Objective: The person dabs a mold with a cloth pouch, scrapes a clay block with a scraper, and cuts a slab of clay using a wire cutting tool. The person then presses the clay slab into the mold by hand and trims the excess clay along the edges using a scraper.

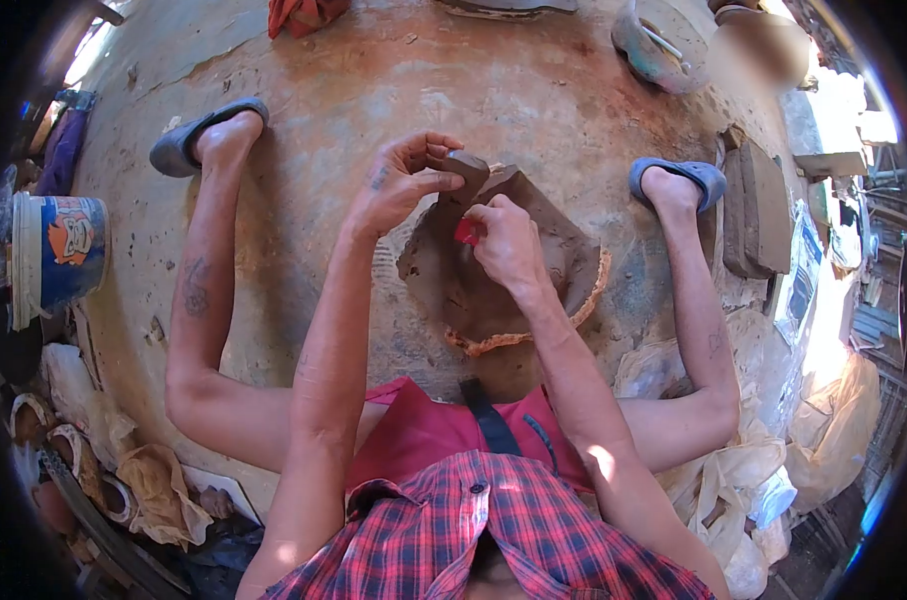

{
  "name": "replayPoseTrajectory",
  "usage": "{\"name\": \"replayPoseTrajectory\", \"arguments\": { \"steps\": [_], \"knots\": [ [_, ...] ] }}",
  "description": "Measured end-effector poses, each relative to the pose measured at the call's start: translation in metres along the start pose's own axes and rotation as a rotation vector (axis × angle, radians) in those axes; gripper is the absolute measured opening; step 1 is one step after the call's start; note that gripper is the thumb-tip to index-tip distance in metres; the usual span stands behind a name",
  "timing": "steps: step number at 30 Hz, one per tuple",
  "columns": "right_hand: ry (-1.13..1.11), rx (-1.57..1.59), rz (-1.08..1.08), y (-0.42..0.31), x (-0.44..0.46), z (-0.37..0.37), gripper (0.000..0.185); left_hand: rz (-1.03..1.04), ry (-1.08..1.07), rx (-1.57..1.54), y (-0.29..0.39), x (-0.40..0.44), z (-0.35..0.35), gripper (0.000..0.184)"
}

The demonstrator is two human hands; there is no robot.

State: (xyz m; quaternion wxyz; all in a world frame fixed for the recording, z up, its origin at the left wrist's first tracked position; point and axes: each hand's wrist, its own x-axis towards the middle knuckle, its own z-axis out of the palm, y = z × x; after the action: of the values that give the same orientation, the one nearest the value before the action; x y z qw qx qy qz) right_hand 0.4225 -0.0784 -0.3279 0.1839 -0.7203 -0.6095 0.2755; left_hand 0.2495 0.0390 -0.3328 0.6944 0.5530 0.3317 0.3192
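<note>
A dark brown clay piece [564,245] with an uneven outline and a rough orange-brown lower rim [594,295] lies on the floor between the legs. My left hand [406,182] pinches a raised flap of the clay [464,178] at its upper left, thumb and fingers round the edge. Just to the right, my right hand [506,240] is closed on a small red object [467,231], held against the inner side of the clay. What the red object is cannot be made out.
A white and blue bucket [74,245] stands at the left. Stacked clay slabs [759,210] lean at the right beyond a clog [709,185]. A basin [659,50] sits at the upper right, with plastic bags [834,420] lower right and a red cloth [302,15] at the top.
</note>
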Motion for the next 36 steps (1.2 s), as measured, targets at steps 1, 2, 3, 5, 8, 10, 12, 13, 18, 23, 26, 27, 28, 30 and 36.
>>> {"name": "replayPoseTrajectory", "arguments": {
  "steps": [1, 2, 3, 5, 8, 10, 12, 13, 18, 23, 26, 27, 28, 30, 36],
  "knots": [
    [-0.036, -0.035, -0.030, -0.001, -0.001, 0.000, 0.031, 0.027, 0.034, 0.001, 0.003, -0.003, -0.002, 0.040],
    [-0.042, -0.037, -0.036, -0.001, -0.003, 0.001, 0.031, 0.028, 0.042, 0.000, 0.006, -0.006, -0.005, 0.040],
    [-0.040, -0.033, -0.048, 0.000, -0.006, 0.003, 0.031, 0.059, 0.062, -0.119, 0.010, -0.010, -0.008, 0.041],
    [-0.048, -0.028, -0.061, 0.001, -0.011, 0.004, 0.030, 0.125, 0.141, -0.339, 0.017, -0.020, -0.015, 0.044],
    [-0.101, -0.028, -0.085, 0.003, -0.017, 0.001, 0.031, 0.134, 0.251, -0.314, 0.046, -0.032, -0.025, 0.049],
    [-0.059, 0.000, -0.173, 0.009, -0.019, 0.004, 0.031, 0.092, 0.257, -0.272, 0.047, -0.053, -0.032, 0.044],
    [-0.054, -0.013, -0.182, 0.008, -0.020, 0.003, 0.030, -0.250, 0.191, -0.009, 0.027, -0.073, -0.037, 0.039],
    [-0.055, -0.021, -0.180, 0.008, -0.022, 0.005, 0.029, -0.119, 0.149, -0.085, -0.004, -0.080, -0.031, 0.036],
    [-0.104, -0.036, -0.189, 0.007, -0.030, 0.002, 0.029, -0.281, 0.004, -0.140, -0.047, -0.090, -0.024, 0.051],
    [-0.124, -0.032, -0.236, 0.009, -0.042, 0.002, 0.031, -0.274, -0.003, -0.051, -0.035, -0.085, -0.018, 0.067],
    [-0.169, -0.066, -0.221, 0.012, -0.055, 0.001, 0.032, -0.216, -0.015, -0.064, -0.037, -0.089, -0.021, 0.059],
    [-0.166, -0.059, -0.222, 0.012, -0.060, 0.001, 0.032, -0.274, -0.018, -0.082, -0.037, -0.092, -0.024, 0.050],
    [-0.162, -0.051, -0.225, 0.012, -0.064, 0.001, 0.033, -0.332, -0.019, -0.098, -0.037, -0.094, -0.026, 0.041],
    [-0.142, -0.039, -0.218, 0.016, -0.076, 0.006, 0.032, -0.297, -0.010, -0.096, -0.035, -0.099, -0.027, 0.038],
    [-0.071, 0.040, -0.066, 0.008, -0.125, 0.017, 0.026, -0.266, 0.014, -0.067, -0.018, -0.110, -0.025, 0.036]
  ]
}}
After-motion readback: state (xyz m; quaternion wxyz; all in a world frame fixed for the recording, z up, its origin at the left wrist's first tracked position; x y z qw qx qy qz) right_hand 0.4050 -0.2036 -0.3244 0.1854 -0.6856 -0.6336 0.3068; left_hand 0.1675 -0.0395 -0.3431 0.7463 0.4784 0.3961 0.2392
